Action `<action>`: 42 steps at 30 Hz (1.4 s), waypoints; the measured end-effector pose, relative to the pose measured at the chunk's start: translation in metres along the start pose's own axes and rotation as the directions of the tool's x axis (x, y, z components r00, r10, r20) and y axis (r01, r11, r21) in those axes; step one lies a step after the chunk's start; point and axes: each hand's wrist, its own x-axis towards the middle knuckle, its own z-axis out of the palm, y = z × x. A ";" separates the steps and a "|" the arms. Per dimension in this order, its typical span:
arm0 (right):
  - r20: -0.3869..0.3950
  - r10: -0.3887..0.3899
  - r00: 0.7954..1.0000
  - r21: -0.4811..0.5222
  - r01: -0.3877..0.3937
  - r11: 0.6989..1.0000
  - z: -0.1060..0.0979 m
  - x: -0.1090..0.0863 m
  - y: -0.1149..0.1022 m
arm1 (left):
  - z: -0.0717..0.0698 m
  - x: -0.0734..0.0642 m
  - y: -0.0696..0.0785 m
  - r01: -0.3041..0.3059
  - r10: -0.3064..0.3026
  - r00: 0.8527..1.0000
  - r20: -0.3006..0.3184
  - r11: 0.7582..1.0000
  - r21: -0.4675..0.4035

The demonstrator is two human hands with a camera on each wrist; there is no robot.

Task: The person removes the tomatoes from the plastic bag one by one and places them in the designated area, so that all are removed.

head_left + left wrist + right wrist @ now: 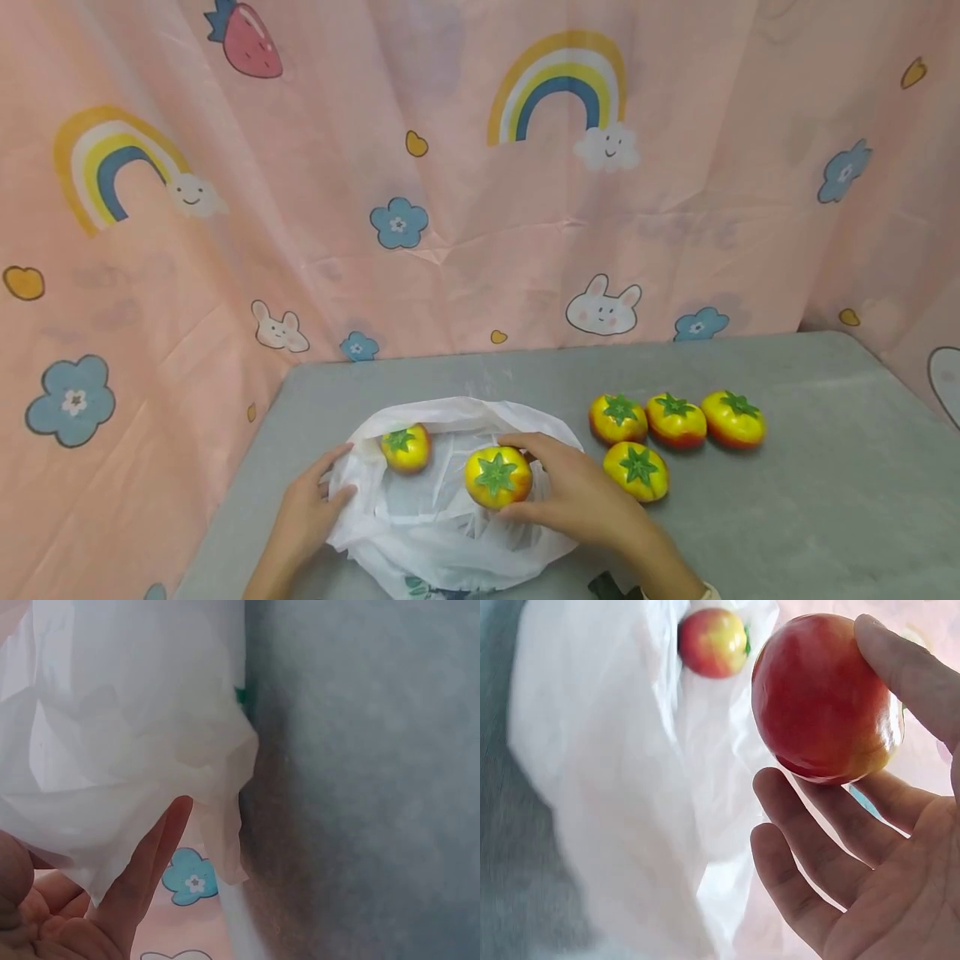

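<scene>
"Head view: where are you holding the yellow-red fruit [497, 477]?"
"I'm pinching it in my right hand [581, 492], above the right part of the open white bag [442, 554]."
"And the left hand [306, 504]?"
"I'm gripping the bag's left rim with it, nearer the second fruit [406, 451], which is lying inside, far left."

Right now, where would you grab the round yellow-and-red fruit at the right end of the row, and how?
I'd grip the round yellow-and-red fruit by its curved near and far sides, below the green star-shaped leaves, coming from above and the right. Its left side sits close beside the neighbouring yellow-and-red fruit, while those sides look free.
</scene>
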 end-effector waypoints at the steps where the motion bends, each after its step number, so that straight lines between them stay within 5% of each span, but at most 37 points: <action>1: -0.005 0.013 1.000 0.002 -0.013 1.000 -0.002 -0.001 0.001 | 0.000 0.000 0.000 0.006 -0.006 1.000 -0.004 1.000 0.001; 8: -0.061 0.117 0.991 0.003 -0.117 0.993 -0.011 -0.011 0.006 | -0.001 0.001 0.002 0.031 -0.031 0.999 -0.016 1.000 0.000; 17: -0.095 0.151 0.984 -0.046 -0.156 0.987 -0.024 -0.030 0.020 | -0.002 0.007 0.002 0.010 -0.011 1.000 -0.004 1.000 -0.003; 36: -0.164 0.082 0.983 -0.092 -0.098 0.991 -0.047 -0.056 0.036 | -0.003 0.012 0.005 0.006 -0.006 1.000 -0.004 0.999 -0.043; 42: -0.140 0.137 0.981 -0.114 -0.153 0.982 -0.049 -0.058 0.039 | -0.003 0.012 0.007 0.007 -0.008 1.000 -0.001 0.999 -0.042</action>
